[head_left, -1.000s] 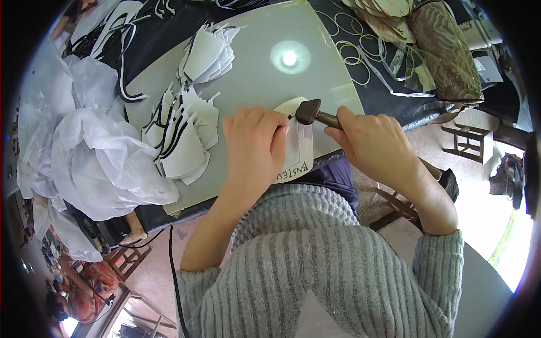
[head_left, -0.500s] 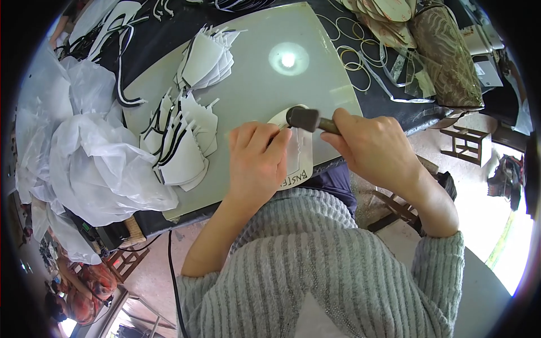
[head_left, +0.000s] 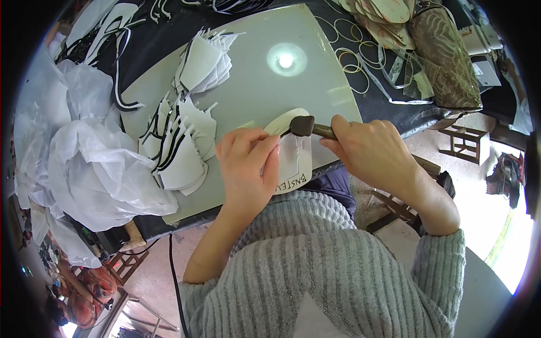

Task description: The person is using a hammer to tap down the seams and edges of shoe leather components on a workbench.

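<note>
My right hand (head_left: 372, 149) is wrapped round the wooden handle of a hammer (head_left: 302, 125). The dark hammer head is over a pale, round-ended template board (head_left: 306, 163) with handwriting on its near end, which lies at the table's near edge. Over the board's left side, my left hand (head_left: 248, 166) has thumb and forefinger drawn together at a thin dark strip (head_left: 285, 133) beside the hammer head. Most of that strip is hidden by the fingers and the head. A white piece with a twisted edge (head_left: 290, 160) lies on the board.
Stacked white shaped pieces with black edging (head_left: 183, 163) lie left of my left hand; another white stack (head_left: 204, 62) is farther back. They rest on a grey-green board (head_left: 248, 79). Crumpled plastic bags (head_left: 107, 169) fill the left; loose cords (head_left: 352, 56) and a patterned roll (head_left: 445, 59) are back right.
The hammer head has shifted slightly right and toward me, and its tilt has changed. My left hand has moved a little left and down, away from the head.
</note>
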A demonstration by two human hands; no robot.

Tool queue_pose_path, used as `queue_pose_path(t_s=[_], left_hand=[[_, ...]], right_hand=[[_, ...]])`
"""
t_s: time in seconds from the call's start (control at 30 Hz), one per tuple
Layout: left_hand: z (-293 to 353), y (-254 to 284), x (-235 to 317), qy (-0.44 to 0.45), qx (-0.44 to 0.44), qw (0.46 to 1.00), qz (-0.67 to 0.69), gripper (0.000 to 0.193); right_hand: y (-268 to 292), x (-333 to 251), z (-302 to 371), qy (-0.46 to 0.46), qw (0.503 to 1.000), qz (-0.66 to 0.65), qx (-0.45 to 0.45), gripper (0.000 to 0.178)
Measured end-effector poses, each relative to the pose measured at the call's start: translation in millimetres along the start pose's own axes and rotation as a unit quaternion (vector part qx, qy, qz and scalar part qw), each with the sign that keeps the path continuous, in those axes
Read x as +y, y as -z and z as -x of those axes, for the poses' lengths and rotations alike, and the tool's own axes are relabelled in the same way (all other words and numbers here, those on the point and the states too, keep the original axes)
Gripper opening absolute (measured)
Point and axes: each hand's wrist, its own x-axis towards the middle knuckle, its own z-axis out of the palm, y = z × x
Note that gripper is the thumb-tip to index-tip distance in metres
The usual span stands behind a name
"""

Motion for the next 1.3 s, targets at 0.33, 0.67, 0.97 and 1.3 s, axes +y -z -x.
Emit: queue_pose_path(t_s=[0.33, 0.67, 0.97, 1.3], left_hand=[[9, -3, 8, -0.117, -0.028, 0.975, -0.184, 0.029], [8, -5, 10, -0.115, -0.022, 0.977, -0.177, 0.026], [9, -2, 5, 0.009, 0.005, 1.000, 0.001, 0.019], [9, -4, 13, -0.094, -0.017, 0.984, -0.148, 0.022]], right_hand=[[-1, -3, 1, -0.008, 0.998, -0.048, 0.031, 0.031], [-11, -7, 12, -0.018, 0.998, -0.028, 0.051, 0.032], [-10, -8, 11, -0.033, 0.999, -0.008, 0.019, 0.032], [-4, -19, 14, 0.000, 0.989, -0.078, 0.127, 0.028]])
